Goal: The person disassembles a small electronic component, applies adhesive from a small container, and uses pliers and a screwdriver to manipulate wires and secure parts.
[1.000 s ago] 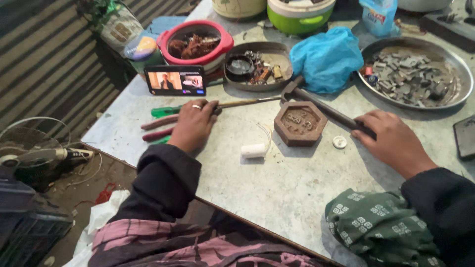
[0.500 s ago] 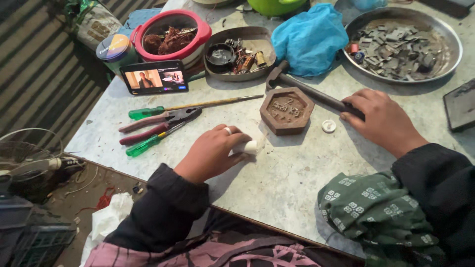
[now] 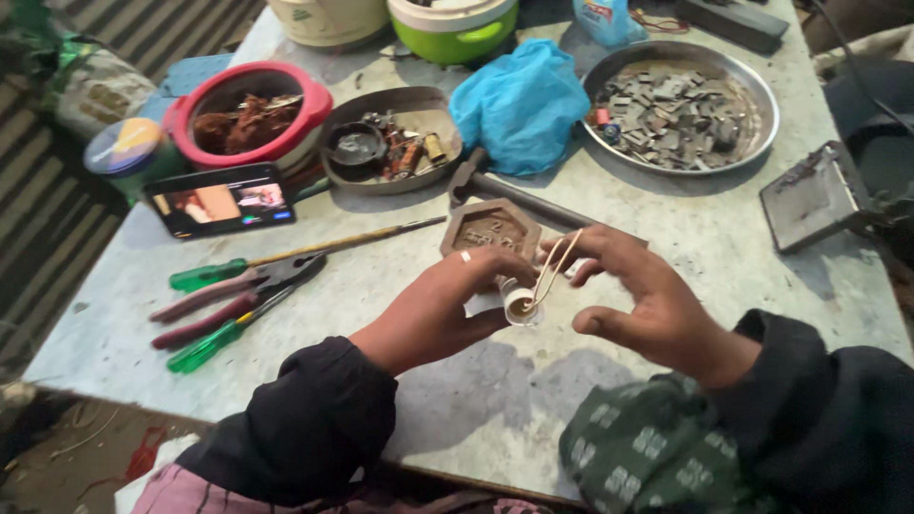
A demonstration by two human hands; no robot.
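— Left hand [image 3: 447, 309]?
— Being held above the table, forearm sleeved in black, fingers being curled inward, fingertips closed in a pinch toward the right; a ring is being worn.

— Right hand [image 3: 647, 305]?
— Being raised opposite, palm turned inward, index and thumb being extended toward the left, remaining fingers loosely bent. Wrists being kept near each other.

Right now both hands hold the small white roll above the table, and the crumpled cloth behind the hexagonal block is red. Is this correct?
Not quite: the crumpled cloth behind the hexagonal block is blue, not red, as the head view shows. The rest stands: the left hand and the right hand hold the small white roll above the table.
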